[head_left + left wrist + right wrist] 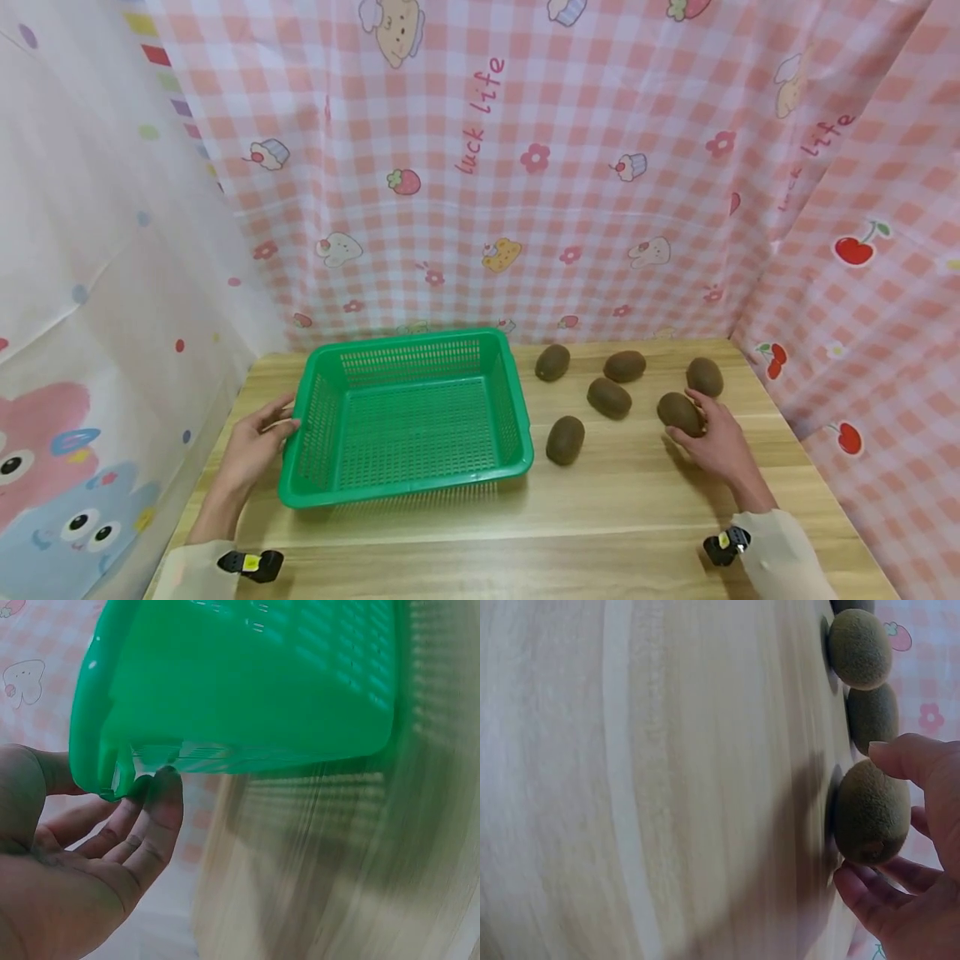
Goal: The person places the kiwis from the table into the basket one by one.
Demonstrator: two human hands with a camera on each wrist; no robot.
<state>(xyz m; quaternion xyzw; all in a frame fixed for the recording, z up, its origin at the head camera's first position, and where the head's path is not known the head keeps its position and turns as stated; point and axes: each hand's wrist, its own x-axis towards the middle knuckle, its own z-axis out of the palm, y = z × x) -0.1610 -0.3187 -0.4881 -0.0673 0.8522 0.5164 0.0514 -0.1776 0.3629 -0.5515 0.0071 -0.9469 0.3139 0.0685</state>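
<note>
A green plastic basket (pixel 420 433) with slotted walls stands on the left half of the table. My left hand (pixel 258 442) holds its left rim, the thumb on the outer edge and the fingers curled beneath, as the left wrist view shows. On the right, my right hand (pixel 716 437) grips a brown kiwi (pixel 678 414), thumb on one side and fingers on the other. In the right wrist view this kiwi (pixel 872 814) sits between thumb and fingertips, close to the tabletop. Just behind it lies another kiwi (pixel 705 377).
Between basket and right hand lie more kiwis: one near the basket's front right (pixel 566 440), one at the back (pixel 552 363), and a close pair, the front kiwi (pixel 609 398) and rear kiwi (pixel 625 366). A checked cloth (pixel 525 208) hangs behind the wooden table (pixel 525 550).
</note>
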